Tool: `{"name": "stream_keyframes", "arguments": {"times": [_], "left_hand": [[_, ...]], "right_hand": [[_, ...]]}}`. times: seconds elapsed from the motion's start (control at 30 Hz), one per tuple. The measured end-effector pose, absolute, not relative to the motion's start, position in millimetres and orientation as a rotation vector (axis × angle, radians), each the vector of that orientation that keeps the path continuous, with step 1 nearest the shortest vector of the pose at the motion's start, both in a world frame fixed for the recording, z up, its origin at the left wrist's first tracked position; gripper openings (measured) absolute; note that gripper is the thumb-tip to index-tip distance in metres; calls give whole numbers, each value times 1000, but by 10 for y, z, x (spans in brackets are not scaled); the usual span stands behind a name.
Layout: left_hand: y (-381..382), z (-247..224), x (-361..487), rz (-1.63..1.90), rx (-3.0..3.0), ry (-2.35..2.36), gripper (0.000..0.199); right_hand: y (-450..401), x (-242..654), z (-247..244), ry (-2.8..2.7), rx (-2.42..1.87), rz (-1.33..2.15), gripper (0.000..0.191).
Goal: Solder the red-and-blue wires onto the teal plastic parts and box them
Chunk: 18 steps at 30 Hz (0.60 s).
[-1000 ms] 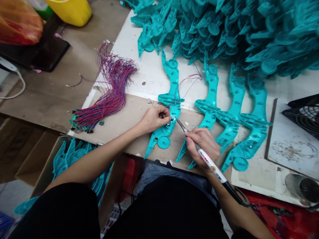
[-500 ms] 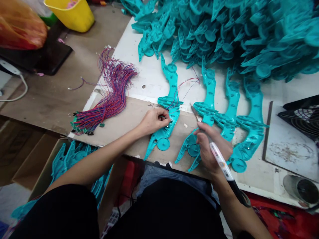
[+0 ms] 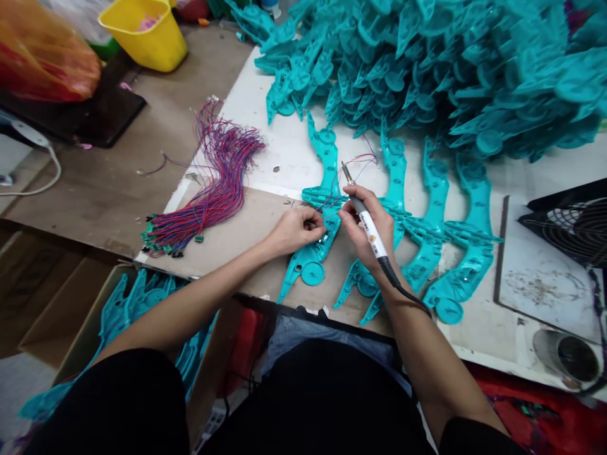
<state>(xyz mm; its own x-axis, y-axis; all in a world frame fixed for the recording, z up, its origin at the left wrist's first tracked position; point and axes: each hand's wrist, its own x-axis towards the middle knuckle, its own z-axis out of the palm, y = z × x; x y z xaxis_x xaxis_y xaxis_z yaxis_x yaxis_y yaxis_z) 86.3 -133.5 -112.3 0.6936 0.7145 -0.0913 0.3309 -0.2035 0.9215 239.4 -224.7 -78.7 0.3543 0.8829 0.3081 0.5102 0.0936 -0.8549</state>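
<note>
My left hand [image 3: 294, 231] is closed in a pinch on thin red and blue wires [image 3: 356, 159], above the lower half of a teal plastic shell [image 3: 329, 165]. The shell lies lengthwise on the bench, with small metal parts showing beside my fingertips. My right hand [image 3: 374, 230] grips a soldering iron [image 3: 371, 232] with a white handle, its tip up and pointing away from me. The right thumb and fingertip are close to the wires at the shell's right edge; whether they touch them I cannot tell. Three similar teal shells [image 3: 397, 170] lie to the right.
A bundle of red and blue wires [image 3: 222, 183] with small green boards lies left. Teal shells [image 3: 403, 69] are heaped at the back, and more fill a cardboard box [image 3: 203, 373] below. A black fan [image 3: 573, 218], metal cup [image 3: 564, 354] and yellow bin [image 3: 147, 38] stand around.
My right hand has moved left and away from me with the soldering iron, from the neighbouring shell to beside my left hand. The iron's tip now points up. My left hand keeps its pinch.
</note>
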Motion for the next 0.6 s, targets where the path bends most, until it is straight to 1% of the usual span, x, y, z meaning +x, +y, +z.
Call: {"name": "stream_keyframes", "arguments": {"times": [0.07,0.17,0.2,0.23,0.33,0.37,0.6], "left_hand": [[-1335,-1096,810,487,1882,817,13],[-1366,-953,695,746,2099,824,39],[-1385,-890,658,807,2172,805,42],[-1405,-831,628,823,2229,773,39],[-1467,-727,586,708,2209,695,13],[-1483,-722,585,663,2151,698,9],[-1528,-825,565,450,1693,731,7]], "right_hand": [[-2260,2369,-771,-1307,-1560,415,37],[-2310,2301,-752,-1318,-1554,382,37],[-2332,2272,-747,-1321,-1552,376,36],[-2354,2243,-744,-1323,-1549,373,36],[-2418,2162,-747,-1345,-1524,394,34],[-2435,2141,-754,-1349,-1518,412,33],[-2459,2063,-833,-1357,-1507,516,33]]}}
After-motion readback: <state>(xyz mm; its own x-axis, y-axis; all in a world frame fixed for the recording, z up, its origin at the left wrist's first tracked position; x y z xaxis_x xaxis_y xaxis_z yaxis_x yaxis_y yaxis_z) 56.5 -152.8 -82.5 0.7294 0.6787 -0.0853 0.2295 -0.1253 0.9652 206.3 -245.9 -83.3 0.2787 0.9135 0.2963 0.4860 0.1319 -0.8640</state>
